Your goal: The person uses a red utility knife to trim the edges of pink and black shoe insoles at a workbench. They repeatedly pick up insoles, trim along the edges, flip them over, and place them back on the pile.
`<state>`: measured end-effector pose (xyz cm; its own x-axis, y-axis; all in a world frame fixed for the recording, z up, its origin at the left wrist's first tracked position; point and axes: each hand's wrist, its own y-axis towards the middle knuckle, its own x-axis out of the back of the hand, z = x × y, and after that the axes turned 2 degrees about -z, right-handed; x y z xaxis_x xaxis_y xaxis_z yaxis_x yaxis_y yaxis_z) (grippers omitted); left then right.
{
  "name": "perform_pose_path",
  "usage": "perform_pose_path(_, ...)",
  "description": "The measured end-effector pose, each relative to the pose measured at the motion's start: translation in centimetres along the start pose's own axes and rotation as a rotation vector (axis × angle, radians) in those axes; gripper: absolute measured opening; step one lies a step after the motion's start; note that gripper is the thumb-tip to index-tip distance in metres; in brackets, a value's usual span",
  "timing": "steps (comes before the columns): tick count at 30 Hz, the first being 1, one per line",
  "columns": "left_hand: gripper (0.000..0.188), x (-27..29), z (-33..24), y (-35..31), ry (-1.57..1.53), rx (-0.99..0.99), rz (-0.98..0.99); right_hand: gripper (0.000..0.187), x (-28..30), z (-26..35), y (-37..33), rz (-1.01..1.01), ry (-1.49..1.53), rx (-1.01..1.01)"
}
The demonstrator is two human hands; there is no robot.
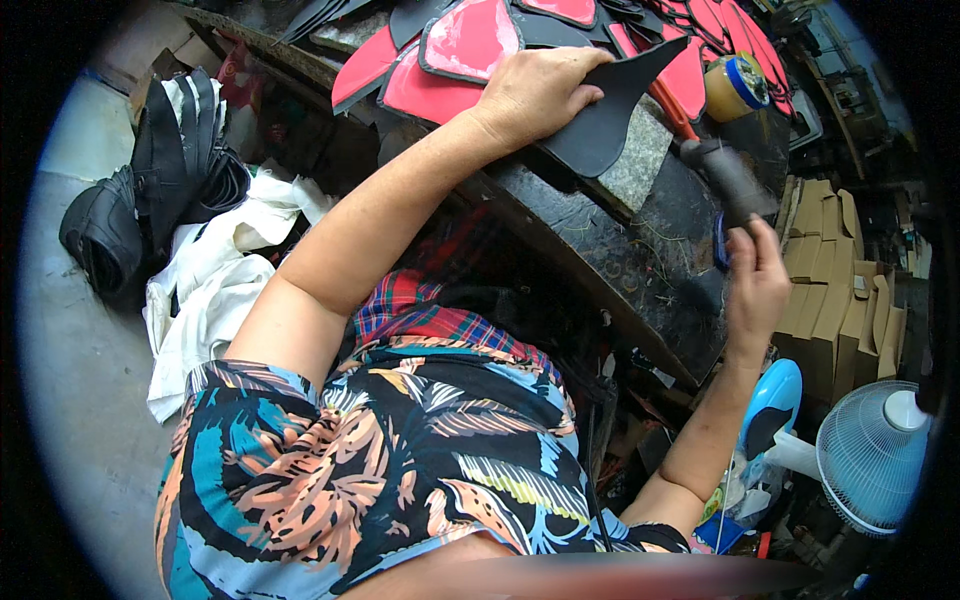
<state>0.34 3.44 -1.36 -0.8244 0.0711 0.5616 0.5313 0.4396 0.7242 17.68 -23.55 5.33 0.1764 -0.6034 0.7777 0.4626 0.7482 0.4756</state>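
Observation:
My left hand (pixel 540 92) grips a curved black sheet piece (pixel 603 122), thumb on its upper face and other fingers partly hidden. The piece lies across a grey stone slab (pixel 640 160) on the workbench. Over the bench on the right, my right hand (pixel 757 285) closes around the end of a dark grip (pixel 728 180), smeared by motion. A red-orange shaft (pixel 672 108) runs on from that grip, so it looks like a hammer; its head is hidden behind the black piece. Close to my left hand lie pink-faced cut pieces with black edges (pixel 470 40).
A jar of yellowish paste (pixel 735 88) stands beyond the tool. The dark workbench (pixel 660 280) has loose threads on it. Cardboard boxes (pixel 825 290) and a white fan (pixel 872 455) are at the right. Black rolled material (pixel 150 190) and white cloth (pixel 215 285) lie left.

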Motion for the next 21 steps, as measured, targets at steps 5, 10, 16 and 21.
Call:
perform_pose_path(5,0.036,-0.5,0.0,0.7,-0.096,0.013,-0.242,0.039,-1.2,2.8,0.9,-0.102,0.661,-0.090)
perform_pose_path(10,0.026,-1.4,-0.4,1.4,0.042,0.089,-0.079,0.035,-3.9,4.2,1.9,0.195,0.123,-0.043)
perform_pose_path(16,0.024,-1.9,-0.2,0.7,0.093,0.131,-0.031,0.035,-1.6,3.7,1.4,-0.069,0.590,0.020)
perform_pose_path(21,0.029,-1.5,-0.3,0.8,0.054,0.139,-0.039,0.031,-4.3,3.6,0.9,0.323,0.192,-0.171)
